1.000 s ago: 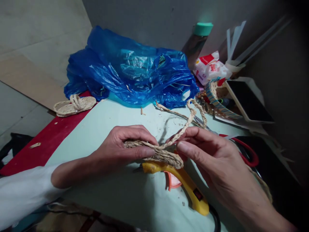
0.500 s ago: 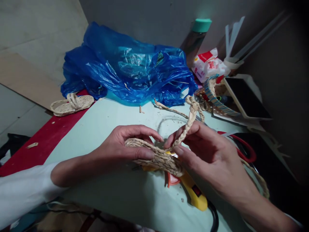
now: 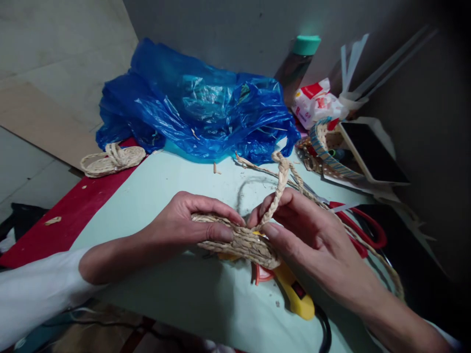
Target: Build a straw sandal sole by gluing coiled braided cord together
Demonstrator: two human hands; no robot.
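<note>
My left hand [image 3: 206, 218] is closed on a coiled piece of braided straw [image 3: 246, 250], thumb along its near side and fingers over the top. From its upper edge rises a loose straw braid [image 3: 278, 191], pinched low down between the thumb and fingers of my right hand [image 3: 309, 235]. The fingertips of both hands almost meet there. Below the coil lies a yellow glue gun [image 3: 300, 296] with an orange-red part [image 3: 264, 274] beside it; its front is hidden by the coil. Past my right hand the braid's long tail [image 3: 382, 257] trails over the table.
A blue plastic bag [image 3: 198, 108] lies across the back. At the left is a small woven straw slipper [image 3: 114, 161] on red cloth [image 3: 55, 235]. Red-handled scissors [image 3: 368, 225], a basket [image 3: 324, 147], a phone [image 3: 373, 152], a tissue pack [image 3: 316, 103] and a bottle [image 3: 300, 59] stand at the right.
My right hand and the upright braid have shifted slightly left, closer to my left fingertips. More of the scissors and the trailing braid now shows. Both hands keep their hold.
</note>
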